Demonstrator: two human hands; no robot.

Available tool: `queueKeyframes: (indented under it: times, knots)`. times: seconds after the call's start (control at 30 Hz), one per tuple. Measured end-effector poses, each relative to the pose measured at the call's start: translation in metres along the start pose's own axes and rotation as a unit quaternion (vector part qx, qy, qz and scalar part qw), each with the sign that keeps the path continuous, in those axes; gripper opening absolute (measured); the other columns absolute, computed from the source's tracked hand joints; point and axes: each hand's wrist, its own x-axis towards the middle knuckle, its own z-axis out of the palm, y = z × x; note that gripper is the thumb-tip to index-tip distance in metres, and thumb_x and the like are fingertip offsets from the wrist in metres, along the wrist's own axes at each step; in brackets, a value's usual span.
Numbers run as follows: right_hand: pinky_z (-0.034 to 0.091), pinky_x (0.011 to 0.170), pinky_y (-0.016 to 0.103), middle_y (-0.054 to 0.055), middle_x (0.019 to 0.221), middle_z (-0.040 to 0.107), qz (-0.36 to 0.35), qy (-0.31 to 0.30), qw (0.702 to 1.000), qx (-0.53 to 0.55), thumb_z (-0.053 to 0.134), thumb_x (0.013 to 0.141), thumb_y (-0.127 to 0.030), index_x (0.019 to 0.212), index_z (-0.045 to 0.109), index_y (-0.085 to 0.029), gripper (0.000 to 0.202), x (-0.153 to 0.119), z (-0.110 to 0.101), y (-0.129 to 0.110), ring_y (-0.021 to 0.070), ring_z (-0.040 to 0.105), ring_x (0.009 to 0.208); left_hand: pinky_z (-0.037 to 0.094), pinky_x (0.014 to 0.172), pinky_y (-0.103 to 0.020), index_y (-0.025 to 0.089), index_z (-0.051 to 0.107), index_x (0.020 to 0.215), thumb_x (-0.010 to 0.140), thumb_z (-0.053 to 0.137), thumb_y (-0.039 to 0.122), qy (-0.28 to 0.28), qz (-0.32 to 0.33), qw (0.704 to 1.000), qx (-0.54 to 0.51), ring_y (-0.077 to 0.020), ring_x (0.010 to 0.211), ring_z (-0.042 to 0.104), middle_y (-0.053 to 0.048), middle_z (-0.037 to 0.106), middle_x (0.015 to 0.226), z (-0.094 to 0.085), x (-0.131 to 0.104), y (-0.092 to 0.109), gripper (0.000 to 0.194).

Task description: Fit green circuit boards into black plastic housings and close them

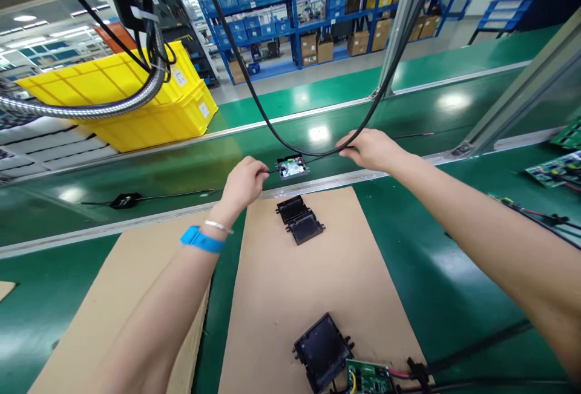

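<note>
A small black case with a circuit board in it (292,167) lies on the green strip beyond the bench edge, with a thin cable leaving each end. My left hand (245,181) pinches the cable at the case's left end. On the other side, my right hand (370,149) is closed on the right-hand cable; a hanging black cable partly crosses my fingertips. Nearer me on the cardboard sheet (281,285) lies an empty, opened black case (300,219). Another open black case (323,348) is at the bottom, beside a green circuit board (370,377) with wires.
A thick black cable (261,106) hangs in a loop before my hands. Yellow crates (149,97) stand at the back left. A black cased unit with cables (126,201) lies on the strip. Metal posts (403,25) rise behind; circuit boards (556,167) lie right.
</note>
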Motion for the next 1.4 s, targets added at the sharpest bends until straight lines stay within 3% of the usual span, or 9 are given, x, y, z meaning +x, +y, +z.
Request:
queueKeyframes:
  times: [0.13,0.23,0.37,0.53,0.73,0.87,1.03,1.17,1.4]
  knots:
    - [0.047,0.086,0.042,0.014,0.116,0.063,0.033,-0.034,0.999,-0.006,0.062,0.084,-0.024,0.116,0.066,-0.014,0.034,-0.001,0.008,-0.001,0.0302,0.057,0.106,0.046,0.093,-0.045,0.013,0.062,0.107,0.086,0.053,0.025,-0.012,-0.01,1.0,-0.001,-0.0297,0.105,0.058,-0.014,0.06,0.11,0.021,0.003,-0.006,0.025]
    - [0.047,0.082,0.035,0.009,0.103,0.066,-0.018,-0.1,0.991,0.083,0.057,0.088,-0.025,0.102,0.069,-0.018,0.02,-0.059,-0.005,-0.046,0.0229,0.06,0.094,0.046,0.095,-0.042,0.014,0.062,0.109,0.092,0.049,0.032,-0.034,0.029,0.998,-0.041,-0.0257,0.104,0.058,-0.012,0.061,0.109,0.019,-0.041,0.017,0.028]
    - [0.046,0.072,0.029,0.002,0.084,0.065,-0.098,-0.303,0.911,0.263,0.059,0.088,-0.028,0.078,0.064,-0.022,0.012,-0.153,-0.031,-0.129,0.0181,0.059,0.08,0.045,0.097,-0.041,0.017,0.062,0.117,0.087,0.06,0.039,-0.09,0.128,0.983,-0.1,-0.0255,0.108,0.055,-0.01,0.06,0.119,0.022,-0.098,0.058,0.037]
    - [0.043,0.078,0.033,0.006,0.092,0.064,-0.075,-0.321,0.915,0.232,0.06,0.081,-0.019,0.088,0.06,-0.019,0.007,-0.211,-0.026,-0.168,0.0235,0.057,0.091,0.043,0.1,-0.043,0.017,0.068,0.103,0.091,0.051,0.019,-0.091,0.156,0.977,-0.116,-0.0257,0.11,0.053,-0.01,0.064,0.114,0.033,-0.133,0.074,0.021]
    - [0.035,0.06,0.027,0.0,0.074,0.058,-0.007,-0.227,0.936,0.269,0.046,0.093,-0.018,0.085,0.053,-0.02,0.011,-0.196,-0.031,-0.165,0.0157,0.051,0.067,0.047,0.094,-0.038,0.019,0.057,0.122,0.093,0.055,0.032,-0.122,0.082,0.953,-0.264,-0.0217,0.108,0.057,-0.008,0.062,0.119,-0.02,-0.169,0.107,0.032]
    - [0.04,0.069,0.024,-0.001,0.084,0.062,0.006,-0.146,0.922,0.359,0.05,0.094,-0.023,0.093,0.058,-0.021,0.008,-0.173,-0.037,-0.165,0.0132,0.056,0.076,0.047,0.063,-0.025,0.02,0.058,0.102,0.093,0.053,0.038,-0.214,-0.031,0.915,-0.341,-0.014,0.069,0.057,0.0,0.062,0.079,-0.041,-0.18,0.135,0.022]
    - [0.043,0.066,0.026,0.002,0.085,0.064,0.052,-0.105,0.947,0.3,0.047,0.088,-0.012,0.111,0.053,-0.018,0.024,-0.151,-0.026,-0.173,0.0157,0.059,0.076,0.031,0.05,-0.025,0.02,0.045,0.072,0.09,0.048,0.033,-0.163,-0.102,0.955,-0.225,-0.0117,0.052,0.043,0.004,0.048,0.06,-0.031,-0.17,0.138,0.023]
    - [0.04,0.063,0.031,0.01,0.09,0.062,-0.06,-0.086,0.993,0.059,0.046,0.082,-0.005,0.106,0.057,-0.016,0.028,-0.131,-0.015,-0.189,0.0244,0.057,0.084,0.03,0.05,-0.024,0.021,0.045,0.071,0.087,0.048,0.029,-0.163,-0.156,0.949,-0.221,-0.0122,0.051,0.049,0.004,0.05,0.058,-0.02,-0.153,0.127,0.018]
    - [0.036,0.061,0.027,0.004,0.09,0.063,-0.182,-0.207,0.954,0.115,0.055,0.09,-0.023,0.112,0.064,-0.026,0.024,-0.075,0.0,-0.146,0.0193,0.057,0.079,0.045,0.061,-0.029,0.02,0.057,0.101,0.084,0.059,0.046,-0.17,-0.133,0.955,-0.203,-0.0192,0.072,0.062,-0.003,0.063,0.088,-0.005,-0.143,0.101,0.031]
